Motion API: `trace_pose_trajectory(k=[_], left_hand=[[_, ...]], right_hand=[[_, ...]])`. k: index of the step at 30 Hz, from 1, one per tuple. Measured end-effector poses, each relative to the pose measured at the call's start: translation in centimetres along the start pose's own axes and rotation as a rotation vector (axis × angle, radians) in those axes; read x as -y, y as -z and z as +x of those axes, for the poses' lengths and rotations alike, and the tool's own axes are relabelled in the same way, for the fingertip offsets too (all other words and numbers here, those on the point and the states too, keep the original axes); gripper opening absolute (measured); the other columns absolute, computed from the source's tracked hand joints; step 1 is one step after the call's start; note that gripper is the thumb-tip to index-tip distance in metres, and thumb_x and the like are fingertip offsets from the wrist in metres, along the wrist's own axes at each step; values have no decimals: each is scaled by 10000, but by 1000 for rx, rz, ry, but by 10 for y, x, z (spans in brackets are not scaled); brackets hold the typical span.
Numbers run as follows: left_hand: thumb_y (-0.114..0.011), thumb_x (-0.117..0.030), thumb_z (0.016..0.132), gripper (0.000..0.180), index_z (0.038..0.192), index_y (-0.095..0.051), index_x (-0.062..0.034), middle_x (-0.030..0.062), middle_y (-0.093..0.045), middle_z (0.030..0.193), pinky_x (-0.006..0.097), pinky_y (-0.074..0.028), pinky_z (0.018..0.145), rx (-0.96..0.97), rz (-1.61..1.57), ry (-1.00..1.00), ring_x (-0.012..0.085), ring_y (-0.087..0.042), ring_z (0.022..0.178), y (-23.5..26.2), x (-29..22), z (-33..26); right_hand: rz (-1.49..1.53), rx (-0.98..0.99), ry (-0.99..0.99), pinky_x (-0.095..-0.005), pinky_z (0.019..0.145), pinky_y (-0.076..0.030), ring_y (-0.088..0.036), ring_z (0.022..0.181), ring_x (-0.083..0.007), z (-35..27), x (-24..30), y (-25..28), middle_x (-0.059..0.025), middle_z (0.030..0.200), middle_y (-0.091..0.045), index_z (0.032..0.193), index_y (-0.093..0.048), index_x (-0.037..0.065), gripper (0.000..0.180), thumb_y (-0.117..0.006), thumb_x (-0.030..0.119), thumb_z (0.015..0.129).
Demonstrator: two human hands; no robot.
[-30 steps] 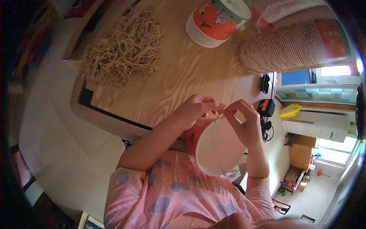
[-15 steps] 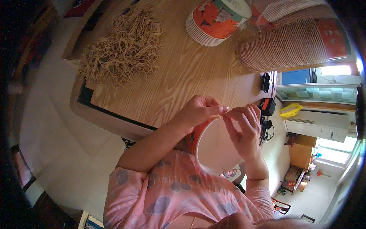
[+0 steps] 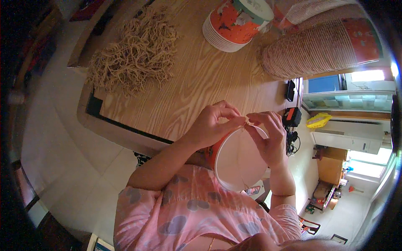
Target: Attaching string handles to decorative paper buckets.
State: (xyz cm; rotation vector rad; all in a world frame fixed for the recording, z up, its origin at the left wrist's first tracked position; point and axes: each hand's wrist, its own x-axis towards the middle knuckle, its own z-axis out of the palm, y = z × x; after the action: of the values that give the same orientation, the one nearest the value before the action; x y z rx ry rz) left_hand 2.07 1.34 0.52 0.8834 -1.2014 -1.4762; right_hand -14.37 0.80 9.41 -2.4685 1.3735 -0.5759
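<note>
While pinching thin tan twine (image 3: 245, 124) with left hand (image 3: 214, 125) and right hand (image 3: 270, 136), draws both slightly apart at round orange paper bucket (image 3: 232, 163), seemingly tightening.

Bucket (image 3: 240, 161), orange-and-white, by worktop's (image 3: 197, 94) near edge; right hand (image 3: 270, 140) and left hand (image 3: 214, 125) at it, left pinching twine (image 3: 244, 126). Twine heap (image 3: 134, 56), left edge. Lying bucket stack (image 3: 312, 50), right edge.

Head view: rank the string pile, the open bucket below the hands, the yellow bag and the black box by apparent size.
1. String pile
2. Open bucket
3. Yellow bag and black box: too alike to rank
</note>
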Motion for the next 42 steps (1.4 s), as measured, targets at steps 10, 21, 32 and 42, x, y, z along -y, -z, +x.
trace_pose_trajectory(k=[10,21,32,42], left_hand=[[-654,-210,829,188,868,-683,-28,67,-593,977,275,-443,799,81,47,-85,150,-567,911,3,5,4],[-711,-122,773,104,822,-685,-34,58,-621,984,269,-462,748,285,-263,122,113,-576,887,8,20,21],[-677,-137,794,163,885,-639,-6,21,-634,863,241,-455,787,96,-480,254,93,-582,834,7,22,13],[-633,-99,813,98,871,-631,-20,13,-627,841,245,-458,782,41,-429,178,82,-569,808,4,25,13]], right_hand=[[77,78,98,-362,787,-426,-589,818,-225,3,-11,2,-31,835,-625,841,-632,80,135,-703,86,726],[552,197,196,-332,714,-433,-584,742,-193,11,-51,-6,-21,769,-617,756,-656,88,127,-728,23,673],[453,177,-106,-307,762,-465,-591,823,-203,5,-36,-5,-65,837,-604,839,-592,33,190,-730,53,709],[455,246,-195,-297,730,-471,-592,794,-198,9,-23,-12,-73,814,-606,836,-589,9,140,-687,70,757]])
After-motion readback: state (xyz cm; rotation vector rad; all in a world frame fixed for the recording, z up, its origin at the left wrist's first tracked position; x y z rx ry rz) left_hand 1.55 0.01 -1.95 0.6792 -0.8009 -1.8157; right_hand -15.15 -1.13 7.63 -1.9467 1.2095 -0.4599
